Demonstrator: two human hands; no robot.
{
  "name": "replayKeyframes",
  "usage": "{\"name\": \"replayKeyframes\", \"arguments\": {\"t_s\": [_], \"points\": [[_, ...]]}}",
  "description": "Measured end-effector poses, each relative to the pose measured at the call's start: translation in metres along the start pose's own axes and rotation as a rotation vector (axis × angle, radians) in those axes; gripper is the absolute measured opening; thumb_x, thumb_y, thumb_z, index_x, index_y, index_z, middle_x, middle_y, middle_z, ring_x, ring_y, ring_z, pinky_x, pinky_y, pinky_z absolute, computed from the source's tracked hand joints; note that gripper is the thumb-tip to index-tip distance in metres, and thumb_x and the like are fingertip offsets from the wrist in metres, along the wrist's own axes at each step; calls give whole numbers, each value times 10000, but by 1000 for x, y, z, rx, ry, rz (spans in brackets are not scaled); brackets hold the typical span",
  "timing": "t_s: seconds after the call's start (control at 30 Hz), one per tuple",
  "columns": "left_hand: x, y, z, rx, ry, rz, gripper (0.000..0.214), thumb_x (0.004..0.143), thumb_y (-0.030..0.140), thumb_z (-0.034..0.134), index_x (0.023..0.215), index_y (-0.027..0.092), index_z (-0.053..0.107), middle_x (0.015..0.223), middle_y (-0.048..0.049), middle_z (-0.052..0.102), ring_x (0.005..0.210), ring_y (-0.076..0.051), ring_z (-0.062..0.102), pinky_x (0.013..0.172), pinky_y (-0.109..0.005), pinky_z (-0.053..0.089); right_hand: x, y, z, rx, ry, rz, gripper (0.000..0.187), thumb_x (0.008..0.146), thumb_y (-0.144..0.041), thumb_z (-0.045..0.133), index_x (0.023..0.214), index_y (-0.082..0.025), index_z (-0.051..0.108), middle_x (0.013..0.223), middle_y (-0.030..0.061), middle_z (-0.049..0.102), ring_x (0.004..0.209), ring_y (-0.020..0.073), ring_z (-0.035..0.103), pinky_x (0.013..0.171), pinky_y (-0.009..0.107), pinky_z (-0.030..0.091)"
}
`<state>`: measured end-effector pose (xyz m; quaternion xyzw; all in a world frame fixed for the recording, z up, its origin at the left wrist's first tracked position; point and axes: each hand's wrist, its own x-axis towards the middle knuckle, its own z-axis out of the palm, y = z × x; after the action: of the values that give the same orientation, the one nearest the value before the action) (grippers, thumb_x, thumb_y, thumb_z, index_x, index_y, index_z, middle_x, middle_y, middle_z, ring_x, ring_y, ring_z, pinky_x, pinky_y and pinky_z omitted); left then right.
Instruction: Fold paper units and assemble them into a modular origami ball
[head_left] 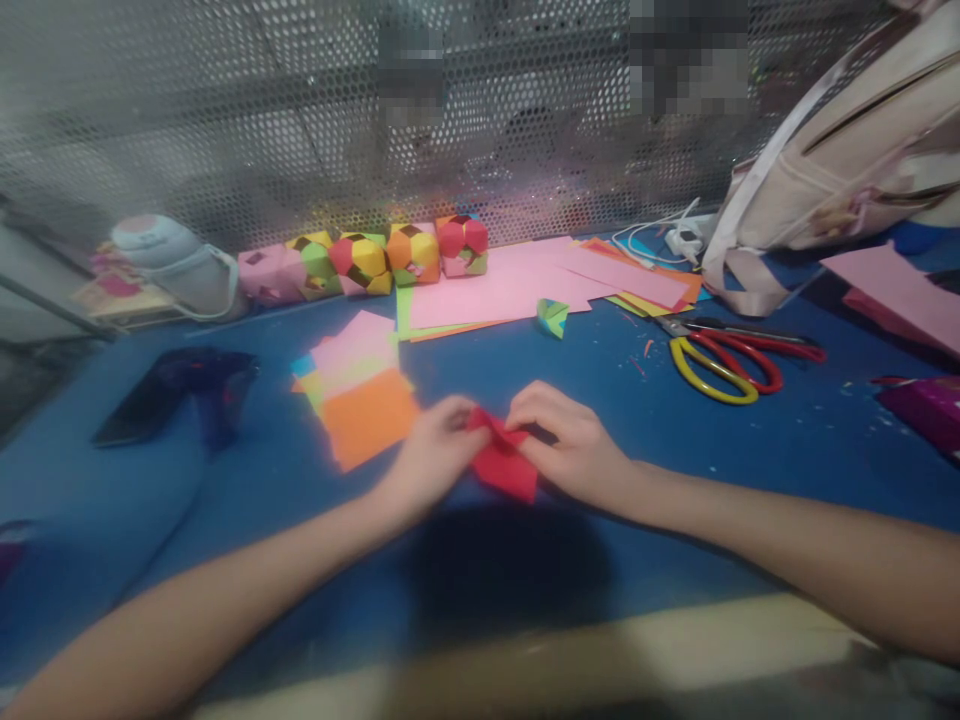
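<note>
Between my hands, just above the blue table [465,375], is a small piece of red paper [504,468]. My left hand [435,440] pinches its left side, with the thumb on the upper face. On the other side my right hand [566,435] grips the paper with curled fingers, its thumb pressing near the top. The paper looks folded or creased, though blur hides the exact folds. To the left of my left hand lie loose coloured squares [369,415], an orange one on top. A small green folded paper piece [553,318] sits beyond my right hand.
Folded paper balls [415,255] line the back beside a pale blue bottle [176,265]. Pink sheets [495,285] lie behind my hands. Scissors [720,370] with yellow and red handles lie right, near a beige bag [840,170]. A dark corded device [217,390] is left.
</note>
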<state>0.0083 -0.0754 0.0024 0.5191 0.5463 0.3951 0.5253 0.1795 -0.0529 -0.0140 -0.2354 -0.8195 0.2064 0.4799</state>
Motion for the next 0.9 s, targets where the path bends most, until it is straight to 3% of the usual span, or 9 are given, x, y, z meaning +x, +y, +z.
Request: {"name": "replayKeyframes", "arguments": {"t_s": [0.23, 0.43, 0.5, 0.7, 0.9], "points": [[1, -3, -4, 70, -54, 11, 161, 763, 303, 592, 705, 154, 569, 678, 21, 550, 641, -110, 487, 579, -219, 398, -1, -1, 0, -56, -28, -4, 87, 828, -74, 548, 832, -159, 563, 817, 65, 584, 779, 159, 561, 685, 286, 470], [-1, -1, -1, 118, -7, 30, 234, 753, 330, 607, 637, 165, 488, 606, 54, 482, 566, -87, 431, 520, -201, 341, 8, -8, -5, -17, 48, 416, 198, 861, -201, 554, 666, -194, 523, 647, -18, 555, 615, 116, 520, 594, 240, 432], [-2, -1, 0, 133, 12, 39, 239, 753, 326, 604, 626, 166, 478, 592, 60, 466, 555, -84, 419, 513, -198, 331, 10, -9, -6, 3, 61, 461, 172, 849, -215, 561, 679, -194, 538, 655, -19, 570, 626, 118, 529, 599, 239, 433], [-3, -2, 2, 102, -4, 21, 206, 760, 326, 591, 665, 168, 500, 601, 56, 489, 563, -90, 436, 516, -201, 345, 6, -9, -2, 47, 18, 440, 91, 784, -155, 615, 771, -195, 533, 697, -31, 560, 628, 107, 518, 588, 225, 425], [0, -3, 1, 159, 6, 39, 197, 778, 322, 567, 667, 166, 523, 614, 45, 489, 584, -95, 429, 523, -202, 344, 2, -5, 0, 54, -21, 213, 178, 795, -48, 513, 719, -206, 479, 724, -10, 516, 691, 122, 509, 621, 248, 423]]}}
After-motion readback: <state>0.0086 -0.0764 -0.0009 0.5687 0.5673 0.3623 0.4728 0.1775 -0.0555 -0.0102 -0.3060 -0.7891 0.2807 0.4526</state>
